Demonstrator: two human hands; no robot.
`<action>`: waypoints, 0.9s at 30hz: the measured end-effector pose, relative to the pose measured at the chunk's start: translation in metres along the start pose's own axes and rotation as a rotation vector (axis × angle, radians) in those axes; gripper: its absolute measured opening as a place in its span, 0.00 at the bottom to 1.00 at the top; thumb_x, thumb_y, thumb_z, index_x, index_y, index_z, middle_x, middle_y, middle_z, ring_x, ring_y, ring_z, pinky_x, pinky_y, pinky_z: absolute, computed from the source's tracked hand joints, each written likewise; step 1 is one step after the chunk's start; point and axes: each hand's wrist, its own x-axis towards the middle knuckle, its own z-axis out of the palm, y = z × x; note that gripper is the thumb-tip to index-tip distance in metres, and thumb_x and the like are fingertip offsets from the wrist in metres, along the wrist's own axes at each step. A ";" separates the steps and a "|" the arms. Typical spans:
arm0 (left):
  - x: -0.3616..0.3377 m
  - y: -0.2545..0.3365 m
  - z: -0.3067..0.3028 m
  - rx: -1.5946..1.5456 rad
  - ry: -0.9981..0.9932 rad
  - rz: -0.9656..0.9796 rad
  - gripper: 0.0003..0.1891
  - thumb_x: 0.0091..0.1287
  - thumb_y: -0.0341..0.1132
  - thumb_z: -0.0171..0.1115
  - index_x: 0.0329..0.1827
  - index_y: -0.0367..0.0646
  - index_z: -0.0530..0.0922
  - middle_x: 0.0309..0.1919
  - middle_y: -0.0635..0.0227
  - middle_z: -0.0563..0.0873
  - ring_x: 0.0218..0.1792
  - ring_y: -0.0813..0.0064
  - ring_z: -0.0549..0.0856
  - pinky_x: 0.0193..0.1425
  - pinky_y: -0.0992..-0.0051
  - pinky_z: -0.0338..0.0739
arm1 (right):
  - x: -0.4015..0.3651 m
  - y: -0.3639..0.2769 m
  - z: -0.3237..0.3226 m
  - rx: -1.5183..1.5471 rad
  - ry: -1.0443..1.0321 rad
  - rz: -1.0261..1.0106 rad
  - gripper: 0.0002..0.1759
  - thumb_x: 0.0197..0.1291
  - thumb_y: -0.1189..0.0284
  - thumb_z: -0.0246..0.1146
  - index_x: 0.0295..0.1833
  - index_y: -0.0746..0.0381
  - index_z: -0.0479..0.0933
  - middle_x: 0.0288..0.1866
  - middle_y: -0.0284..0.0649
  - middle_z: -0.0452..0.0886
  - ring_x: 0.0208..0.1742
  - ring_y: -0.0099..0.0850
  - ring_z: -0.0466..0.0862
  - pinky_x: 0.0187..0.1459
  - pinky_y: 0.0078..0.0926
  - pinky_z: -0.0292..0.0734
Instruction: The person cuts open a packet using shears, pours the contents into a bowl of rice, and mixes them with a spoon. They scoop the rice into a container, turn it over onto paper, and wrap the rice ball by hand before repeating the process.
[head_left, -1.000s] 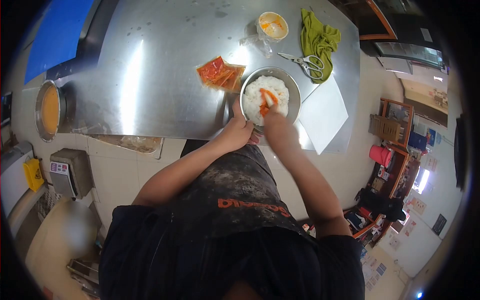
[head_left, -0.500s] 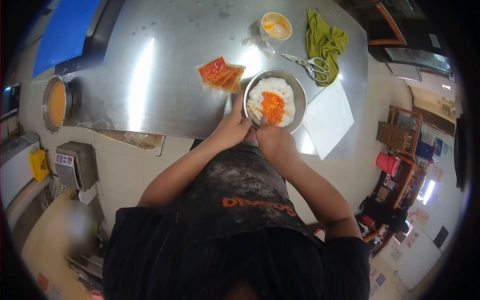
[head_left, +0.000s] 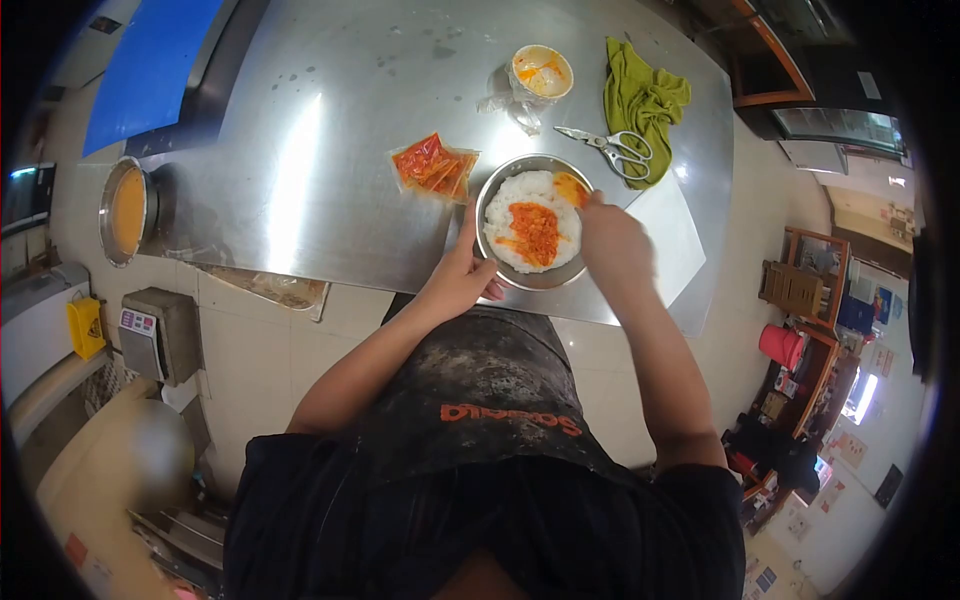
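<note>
A metal bowl (head_left: 547, 281) near the table's front edge holds white rice (head_left: 530, 187) with chopped orange-red sauce (head_left: 535, 232) on top. My left hand (head_left: 460, 279) grips the bowl's left side, the thumb near the rim and the index finger stretched along the wall. At the right rim, my right hand (head_left: 617, 245) is closed round a rice paddle (head_left: 571, 189); its blade, smeared yellow-orange, lies over the rice at the upper right. The paddle's handle is hidden in my fist. Left of the bowl lies a clear packet of red-orange food (head_left: 436, 167).
A sauce-stained tub (head_left: 541, 73), scissors (head_left: 610, 148) and a green cloth (head_left: 645, 105) lie beyond the bowl. A white sheet (head_left: 672, 232) is at its right. At the table's left end stands a pan of orange liquid (head_left: 129, 210). A scale (head_left: 145, 335) stands lower left.
My right hand has moved from the bowl's near edge to its right rim, carrying the paddle across to the upper right. The sauce patch looks more spread. My left hand stays on the bowl.
</note>
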 end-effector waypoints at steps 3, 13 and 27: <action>0.003 -0.006 0.005 -0.063 0.023 0.034 0.44 0.74 0.23 0.46 0.80 0.61 0.25 0.39 0.52 0.84 0.33 0.66 0.89 0.41 0.68 0.88 | 0.014 -0.012 0.044 -0.050 -0.079 -0.205 0.15 0.68 0.74 0.49 0.53 0.72 0.73 0.35 0.53 0.85 0.38 0.48 0.87 0.37 0.45 0.83; -0.004 -0.023 0.024 -0.279 -0.079 0.081 0.44 0.76 0.23 0.40 0.76 0.66 0.16 0.55 0.42 0.77 0.43 0.61 0.89 0.50 0.66 0.87 | -0.036 -0.007 -0.001 -0.012 -0.055 -0.315 0.13 0.67 0.72 0.51 0.42 0.69 0.78 0.32 0.50 0.85 0.35 0.45 0.87 0.34 0.43 0.82; 0.020 0.015 -0.011 0.524 0.136 0.168 0.30 0.74 0.35 0.54 0.78 0.47 0.57 0.32 0.65 0.84 0.26 0.76 0.85 0.36 0.73 0.83 | -0.058 -0.027 0.030 -0.041 -0.083 -0.285 0.13 0.64 0.76 0.52 0.48 0.73 0.76 0.31 0.53 0.84 0.33 0.47 0.87 0.32 0.43 0.83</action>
